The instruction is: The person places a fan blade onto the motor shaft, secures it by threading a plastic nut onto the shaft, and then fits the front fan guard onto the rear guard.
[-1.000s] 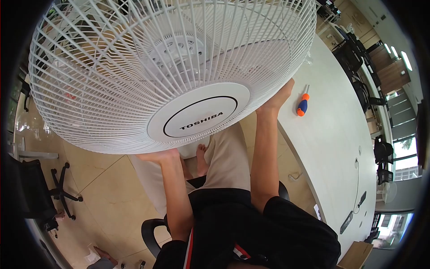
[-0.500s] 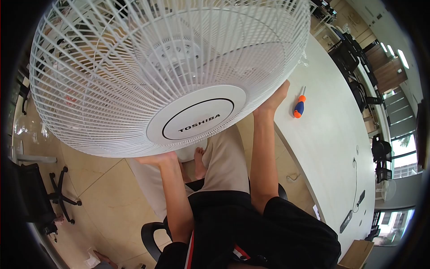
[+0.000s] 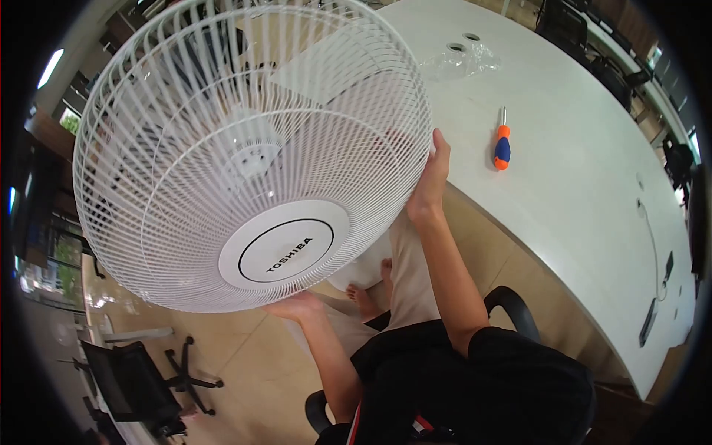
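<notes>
A large white fan (image 3: 285, 251) with a wire cage and a round TOSHIBA badge fills the upper left, its front tilted toward me. My left hand (image 3: 298, 305) is at the cage's lower edge, its fingers mostly hidden beneath it. My right hand (image 3: 432, 178) grips the cage's right rim, with the thumb pointing up along it. To the right of that hand, an orange and blue screwdriver (image 3: 502, 148) lies on the white table (image 3: 564, 193). Blades show through the wires.
Clear plastic wrap (image 3: 475, 61) lies near two round holes in the tabletop. A cable with a dark plug (image 3: 647, 322) rests at the table's right. A black office chair (image 3: 130, 382) stands at the lower left. My bare feet (image 3: 363, 300) show below the fan.
The view has turned, and the fan now appears further left and more steeply tilted. More of the tabletop and the plastic wrap show. Both hands remain on the cage.
</notes>
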### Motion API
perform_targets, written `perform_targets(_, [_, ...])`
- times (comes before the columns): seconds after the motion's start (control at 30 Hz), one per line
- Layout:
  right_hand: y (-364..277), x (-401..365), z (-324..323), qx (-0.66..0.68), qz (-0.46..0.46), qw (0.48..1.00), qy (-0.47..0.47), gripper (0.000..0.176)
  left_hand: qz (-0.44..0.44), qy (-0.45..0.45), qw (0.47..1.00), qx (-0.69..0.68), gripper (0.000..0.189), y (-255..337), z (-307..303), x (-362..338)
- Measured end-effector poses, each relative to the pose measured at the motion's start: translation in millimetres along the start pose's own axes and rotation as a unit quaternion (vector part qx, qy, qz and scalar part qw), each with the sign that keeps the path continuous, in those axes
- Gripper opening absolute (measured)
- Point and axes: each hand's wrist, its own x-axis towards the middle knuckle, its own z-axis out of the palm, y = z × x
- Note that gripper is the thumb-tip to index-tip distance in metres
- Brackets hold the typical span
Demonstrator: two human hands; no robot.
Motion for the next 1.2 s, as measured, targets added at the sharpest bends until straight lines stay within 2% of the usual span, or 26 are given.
perform_targets(0.1, [17, 1, -12, -0.006, 0.003, 1.0, 0.01, 0.063, 0.013, -0.018, 0.999, 0.044, 0.065, 2, -10, 2])
perform_targets(0.2, [24, 0, -17, 0.0, 0.006, 1.0, 0.008, 0.062, 0.091, -0.008, 0.99, 0.103, 0.06, 26, -30, 19])
perform_targets(0.23, [25, 0, -17, 0.01, 0.006, 1.0, 0.009, 0.062, 0.139, 0.001, 0.974, 0.181, 0.055, 53, -48, 36])
perform_targets(0.27, [27, 2, -18, 0.02, 0.005, 1.0, 0.01, 0.062, 0.188, 0.011, 0.948, 0.255, 0.05, 77, -57, 56])
perform_targets(0.33, [41, 10, -27, 0.057, 0.001, 0.998, 0.025, 0.055, 0.4, 0.143, 0.838, 0.342, 0.042, 144, 5, 35])
perform_targets(0.4, [48, 10, -30, 0.058, -0.005, 0.998, 0.027, 0.054, 0.611, 0.028, 0.705, 0.36, 0.044, 192, 72, 12])
perform_targets(0.43, [45, 7, -26, 0.065, -0.011, 0.998, 0.02, 0.055, 0.63, -0.053, 0.7, 0.333, 0.043, 205, 109, -5])
perform_targets(0.47, [42, 3, -23, 0.062, -0.001, 0.998, 0.02, 0.057, 0.643, -0.131, 0.691, 0.304, 0.041, 211, 144, -22])
perform_targets(0.5, [38, -2, -21, 0.058, 0.008, 0.998, 0.021, 0.06, 0.644, -0.266, 0.638, 0.329, 0.039, 213, 171, -36])
perform_targets(0.53, [35, -4, -21, 0.053, 0.014, 0.998, 0.022, 0.063, 0.629, -0.396, 0.573, 0.345, 0.036, 209, 199, -50])
perform_targets(0.57, [37, -4, -22, 0.065, 0.019, 0.997, 0.024, 0.061, 0.659, -0.469, 0.447, 0.381, 0.03, 199, 233, -71])
perform_targets(0.6, [44, -1, -26, 0.075, 0.023, 0.997, 0.025, 0.059, 0.658, -0.507, 0.36, 0.424, 0.023, 186, 259, -88])
perform_targets(0.63, [48, 2, -30, 0.083, 0.028, 0.996, 0.026, 0.057, 0.648, -0.562, 0.315, 0.407, 0.021, 162, 283, -97])
perform_targets(0.7, [51, 3, -30, 0.118, 0.043, 0.992, 0.032, 0.058, 0.628, -0.603, 0.258, 0.419, 0.024, 109, 308, -107])
perform_targets(0.77, [56, 4, -28, 0.138, 0.039, 0.989, 0.038, 0.06, 0.646, -0.6, 0.121, 0.456, 0.034, 63, 319, -104])
perform_targets(0.87, [69, 11, -29, 0.084, 0.016, 0.988, 0.126, 0.06, 0.593, -0.548, -0.015, 0.59, 0.047, 28, 322, -106])
perform_targets(0.97, [55, 9, -25, 0.074, 0.017, 0.991, 0.109, 0.06, 0.553, -0.575, -0.022, 0.602, 0.048, 23, 331, -109])
perform_targets(1.07, [61, 17, -34, 0.074, 0.034, 0.994, 0.069, 0.06, 0.592, -0.547, -0.03, 0.592, 0.039, 10, 332, -104])
perform_targets(1.17, [58, 16, -30, 0.094, 0.046, 0.994, 0.046, 0.059, 0.537, -0.532, -0.059, 0.652, 0.023, 15, 339, -114])
perform_targets(1.2, [53, 15, -26, 0.104, 0.046, 0.992, 0.045, 0.059, 0.531, -0.531, -0.061, 0.658, 0.023, 14, 340, -113])
